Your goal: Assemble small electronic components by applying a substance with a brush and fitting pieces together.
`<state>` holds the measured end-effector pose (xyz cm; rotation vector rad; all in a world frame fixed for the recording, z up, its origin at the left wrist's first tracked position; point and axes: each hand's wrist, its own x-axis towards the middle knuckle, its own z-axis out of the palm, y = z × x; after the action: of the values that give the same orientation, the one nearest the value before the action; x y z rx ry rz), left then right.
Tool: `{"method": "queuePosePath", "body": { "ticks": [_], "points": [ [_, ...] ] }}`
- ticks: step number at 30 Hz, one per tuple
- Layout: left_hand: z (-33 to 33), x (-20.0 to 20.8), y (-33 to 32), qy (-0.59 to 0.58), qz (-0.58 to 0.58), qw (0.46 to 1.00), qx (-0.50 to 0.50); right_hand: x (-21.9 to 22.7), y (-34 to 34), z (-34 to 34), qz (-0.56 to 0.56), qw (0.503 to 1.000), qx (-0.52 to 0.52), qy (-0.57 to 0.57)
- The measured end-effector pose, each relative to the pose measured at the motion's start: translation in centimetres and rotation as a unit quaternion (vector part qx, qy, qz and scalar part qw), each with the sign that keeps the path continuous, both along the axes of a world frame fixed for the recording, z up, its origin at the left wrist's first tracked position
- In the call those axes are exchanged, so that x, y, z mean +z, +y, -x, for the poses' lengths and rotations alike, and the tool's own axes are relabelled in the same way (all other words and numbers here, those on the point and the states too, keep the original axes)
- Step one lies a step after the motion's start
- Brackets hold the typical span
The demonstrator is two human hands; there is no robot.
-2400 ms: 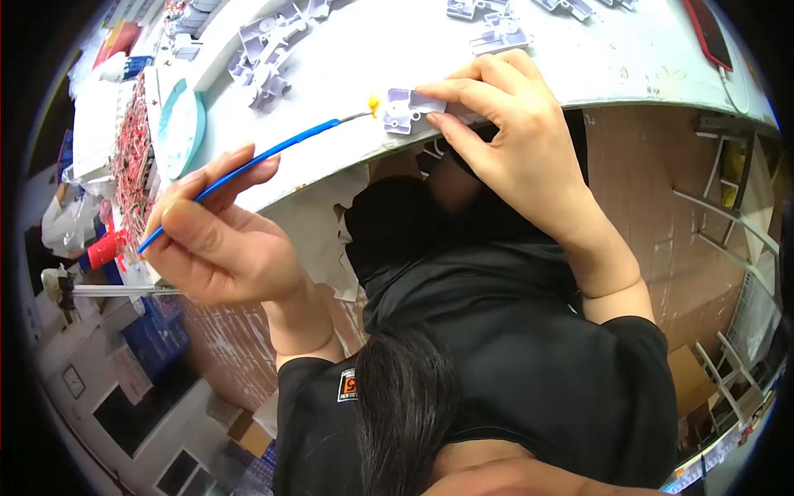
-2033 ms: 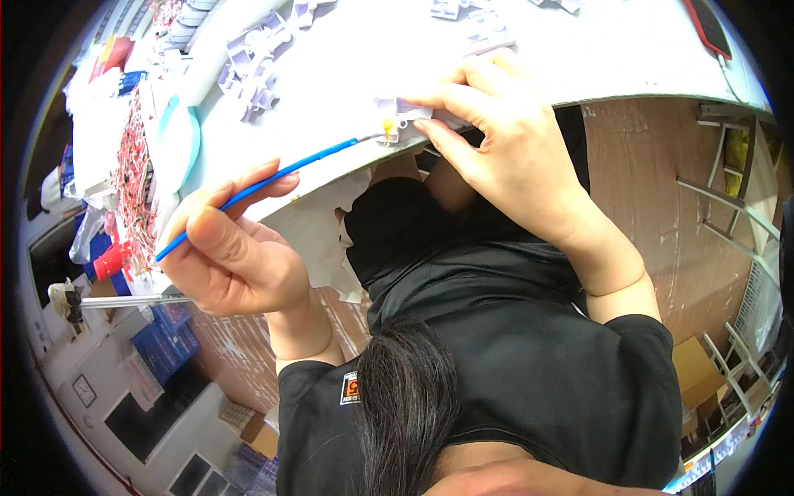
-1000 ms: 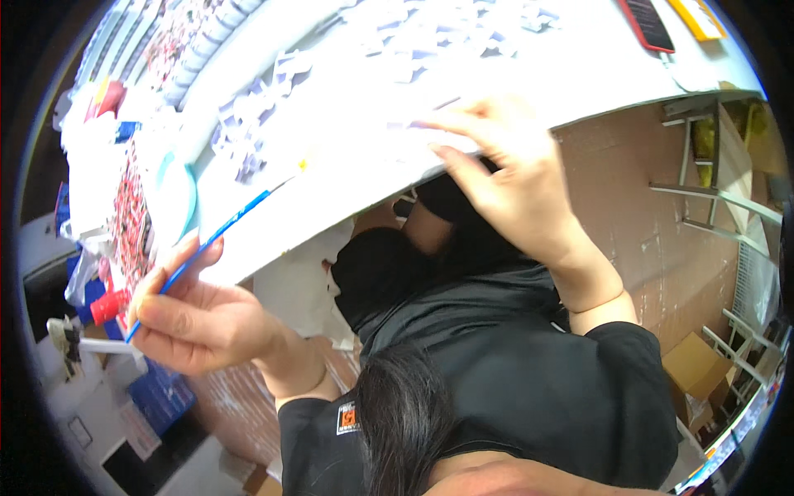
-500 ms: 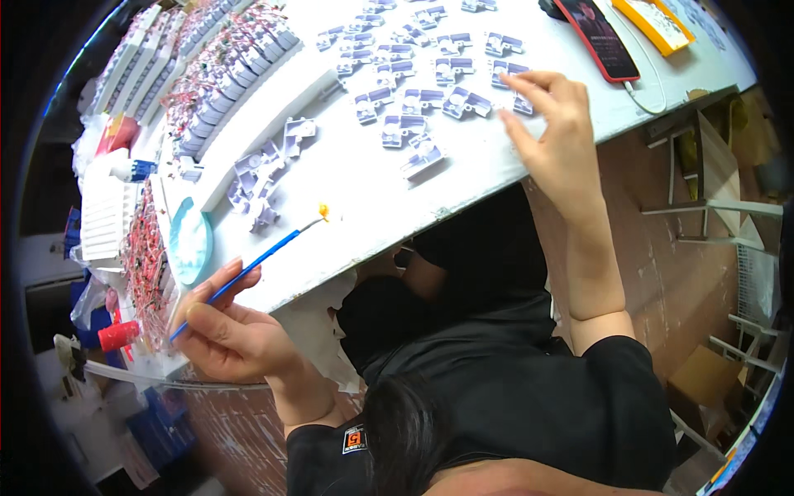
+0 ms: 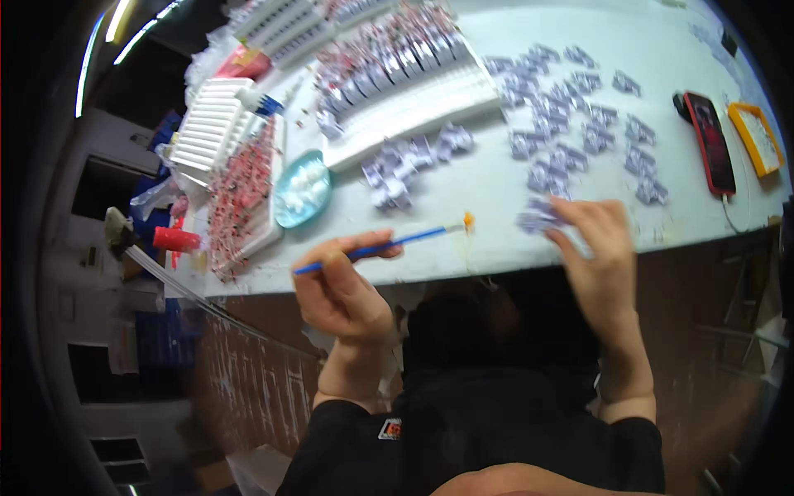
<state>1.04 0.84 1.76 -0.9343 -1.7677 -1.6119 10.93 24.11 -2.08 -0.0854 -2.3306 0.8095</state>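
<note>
My left hand (image 5: pixel 343 289) is closed around a thin blue-handled tool (image 5: pixel 422 236). An orange-yellow blob (image 5: pixel 468 221) sits on the tool's slim tip, above the front part of the table. With thumb and forefinger, my right hand (image 5: pixel 602 252) grips the edge of a small lilac plastic housing (image 5: pixel 539 217) near the front edge; motion blurs the piece. Beyond it, several similar housings (image 5: pixel 549 116) are laid out in loose rows. A small heap of lilac housings (image 5: pixel 395 169) lies to the left, in front of the white tray.
A white tray (image 5: pixel 413 124) holds a row of wired parts. At left are a light blue dish (image 5: pixel 288 217) with white lumps, a tray of red wires (image 5: pixel 241 194) and a red cylinder (image 5: pixel 176 240). A phone (image 5: pixel 711 145) and yellow box (image 5: pixel 757 140) lie at right on the white table (image 5: pixel 447 186).
The view has turned. My right hand has moved from the right-hand housings to the nearest one and taken hold of its edge. My left hand still holds the blue tool, now closer to the right hand.
</note>
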Motion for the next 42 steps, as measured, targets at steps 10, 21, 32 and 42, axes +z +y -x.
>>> {"method": "queuePosePath", "body": {
  "ticks": [10, 21, 32, 42],
  "points": [
    [2.3, -1.2, 0.1, 0.024, 0.045, 0.996, 0.067, -3.8, -4.0, 4.0, 0.001, 0.997, 0.081, 0.010],
    [1.1, -2.3, -0.1, 0.018, 0.114, 0.993, 0.020, -3.7, -4.4, 3.2, -0.007, 0.997, 0.076, 0.006],
    [1.2, -1.6, -1.1, 0.034, 0.121, 0.992, 0.010, -3.7, -4.6, 3.3, 0.020, 0.997, 0.079, -0.015],
    [2.2, -0.6, -2.2, 0.084, 0.053, 0.987, 0.128, -3.7, -4.5, 3.3, -0.003, 0.998, 0.069, 0.003]
  ]
}}
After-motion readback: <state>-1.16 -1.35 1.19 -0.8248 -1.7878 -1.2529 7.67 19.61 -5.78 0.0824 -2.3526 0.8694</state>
